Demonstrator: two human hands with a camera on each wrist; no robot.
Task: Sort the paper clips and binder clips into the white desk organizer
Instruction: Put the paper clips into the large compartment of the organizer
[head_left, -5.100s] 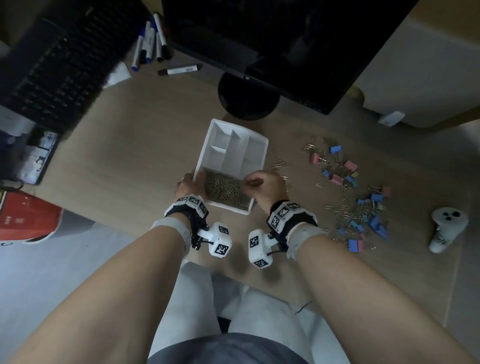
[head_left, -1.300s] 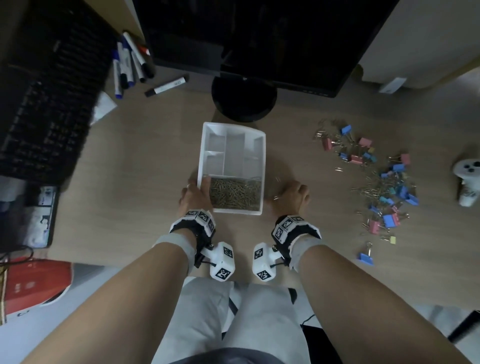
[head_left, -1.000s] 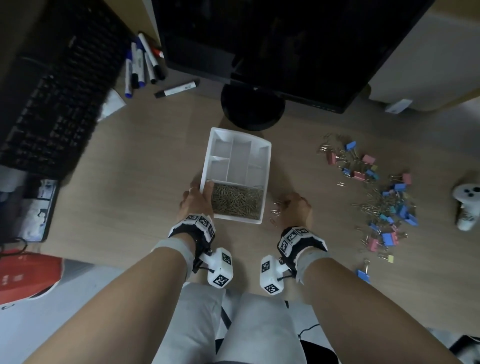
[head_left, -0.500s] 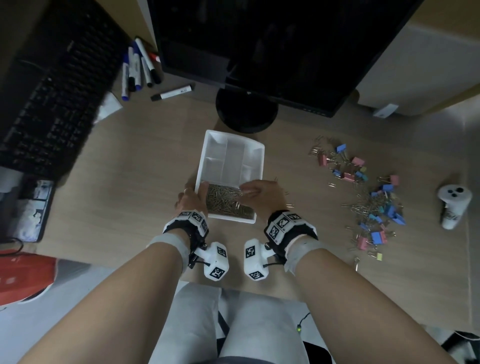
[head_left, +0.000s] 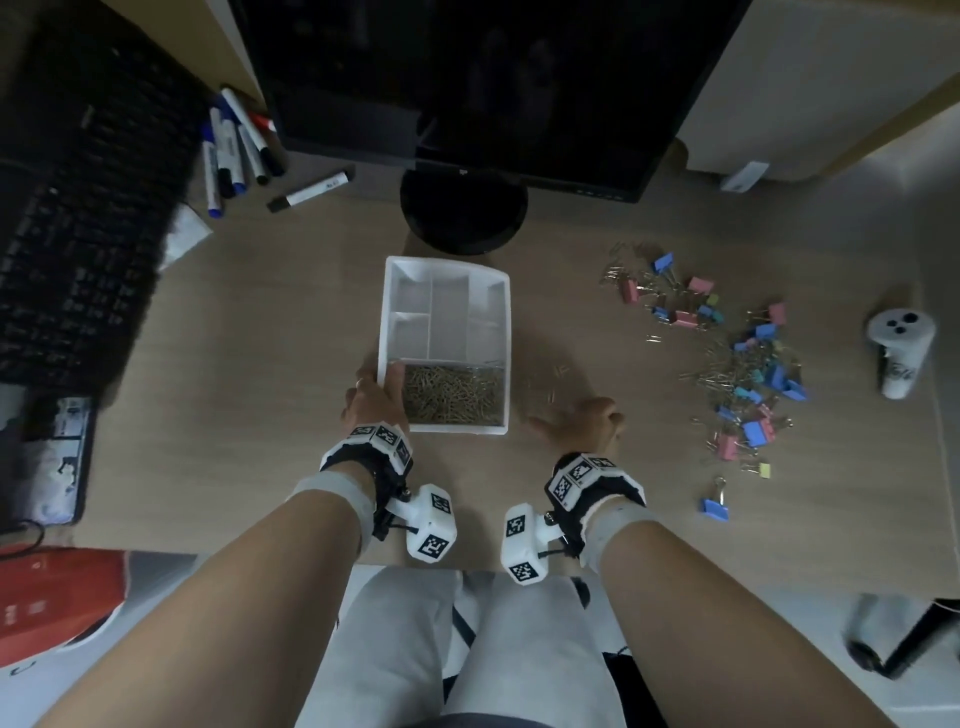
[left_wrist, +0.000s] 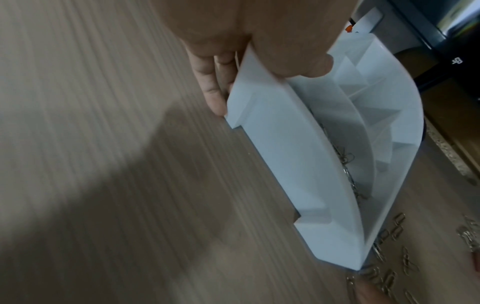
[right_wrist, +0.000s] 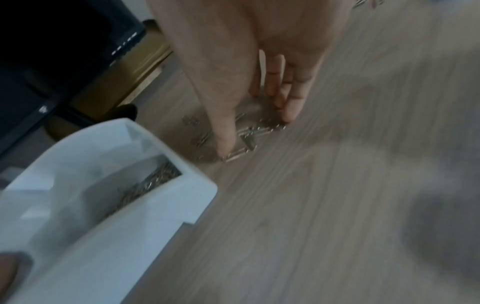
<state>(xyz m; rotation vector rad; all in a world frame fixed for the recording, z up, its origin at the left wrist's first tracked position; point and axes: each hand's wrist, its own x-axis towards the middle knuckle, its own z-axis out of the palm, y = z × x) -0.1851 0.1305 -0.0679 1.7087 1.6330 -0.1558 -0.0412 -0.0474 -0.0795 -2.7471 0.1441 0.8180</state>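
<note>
The white desk organizer (head_left: 444, 261) sits mid-desk, its near compartment filled with paper clips (head_left: 454, 392). My left hand (head_left: 374, 400) grips its near-left corner, thumb inside the rim and fingers (left_wrist: 213, 90) outside the wall of the organizer (left_wrist: 285, 164). My right hand (head_left: 582, 423) is on the desk just right of the organizer (right_wrist: 155, 205). In the right wrist view the right hand (right_wrist: 259, 131) has straight fingers and thumb touching loose paper clips (right_wrist: 249, 133). A pile of pink and blue binder clips (head_left: 748, 364) mixed with paper clips lies farther right.
A monitor stand (head_left: 464, 218) stands right behind the organizer. A black keyboard (head_left: 78, 234) and several markers (head_left: 234, 145) lie at the left. A white cup (head_left: 898, 353) stands at the far right. One blue binder clip (head_left: 716, 506) lies near the desk's front edge.
My right hand has moved from above the organizer's paper-clip compartment to the desk at its right, onto the loose clips. The left hand keeps its hold on the organizer.
</note>
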